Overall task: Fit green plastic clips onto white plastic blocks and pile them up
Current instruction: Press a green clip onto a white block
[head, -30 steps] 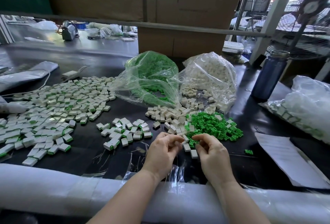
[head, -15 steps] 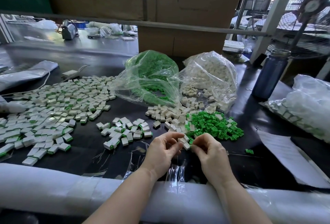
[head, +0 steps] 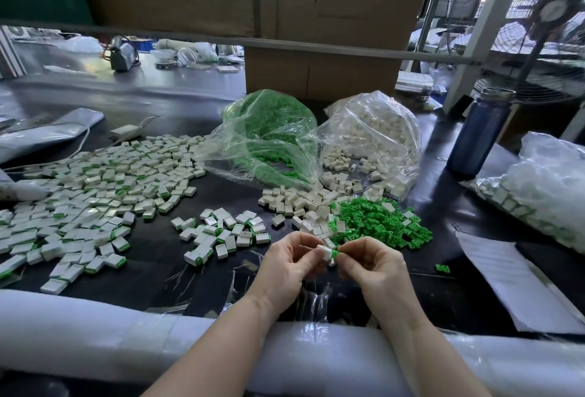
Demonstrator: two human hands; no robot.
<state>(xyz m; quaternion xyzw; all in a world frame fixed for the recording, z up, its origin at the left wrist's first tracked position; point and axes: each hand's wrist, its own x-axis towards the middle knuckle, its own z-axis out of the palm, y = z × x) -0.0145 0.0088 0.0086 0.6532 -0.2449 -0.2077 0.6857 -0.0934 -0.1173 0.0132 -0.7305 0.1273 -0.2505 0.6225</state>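
I have both hands raised just below the centre of the frame, working one piece between them. My left hand [head: 289, 265] has its fingers curled round a small white rectangular plastic block [head: 325, 251], and my right hand [head: 372, 265] pinches a small green plastic clip [head: 335, 253] at its fingertips, touching the block's right end. Whether the clip is already seated I cannot tell; the fingers hide the joint.

To do this step well, I judge that I should keep the block steady in the left fingers, line the clip square to the open end and press straight in with the thumb, not at a slant, so the thin green prongs do not bend. Then it goes onto the small cluster of finished white blocks with green ends [head: 221, 233], left of my hands.

The parts look hard, smooth and light, moulded with crisp edges. The blocks are boxy and slightly glossy; the loose heap of green clips [head: 384, 222], right of centre, is a tangle of small pronged shapes that may snag on each other. Beside it lies a loose heap of bare white blocks [head: 294, 203]. Behind them slump two crinkled clear plastic bags, one of green clips [head: 269, 130] and one of white blocks [head: 373, 134]. A wide spread of finished blocks [head: 88, 187] covers the left of the dark, faintly shiny table [head: 221, 194]. A soft white foam-wrapped roll [head: 95, 333] pads the near edge.
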